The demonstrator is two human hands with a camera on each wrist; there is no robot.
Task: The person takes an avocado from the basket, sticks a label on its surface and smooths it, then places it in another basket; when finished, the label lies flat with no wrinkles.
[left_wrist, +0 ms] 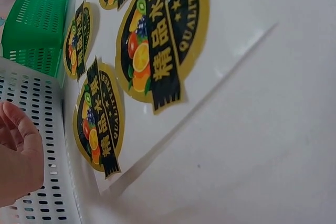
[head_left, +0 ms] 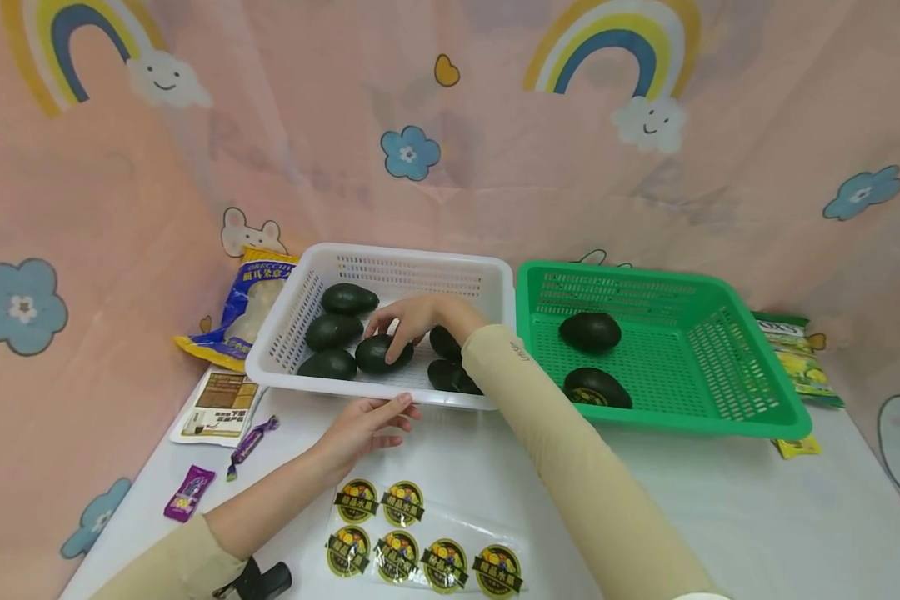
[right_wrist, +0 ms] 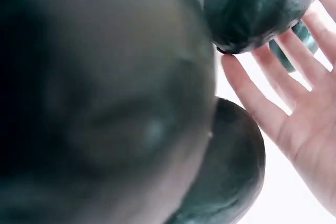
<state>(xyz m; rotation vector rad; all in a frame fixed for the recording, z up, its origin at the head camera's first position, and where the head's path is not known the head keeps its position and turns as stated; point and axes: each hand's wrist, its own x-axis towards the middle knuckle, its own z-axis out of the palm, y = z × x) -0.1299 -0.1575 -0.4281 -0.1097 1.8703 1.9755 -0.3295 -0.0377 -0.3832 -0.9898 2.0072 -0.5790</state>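
The avocado lay in the white basket, near its front wall, among several other dark avocados. By its look it was firm, rounded and fairly heavy for its size, with pebbled skin that should not slip; it would probably be best taken across its broad middle, gently, since ripe flesh bruises. The right hand reached over it, fingers spread and lightly curved down onto its top, touching but not yet closed around it. The right wrist view showed the fingers extended, with dark fruit just beside them. The left hand rested at the basket's front rim, fingers relaxed against the wall, holding nothing. Just in front of it on the white tabletop lay a clear sheet of round fruit stickers. To the right stood a green basket holding two avocados, and snack packets lay along the tabletop's edges.
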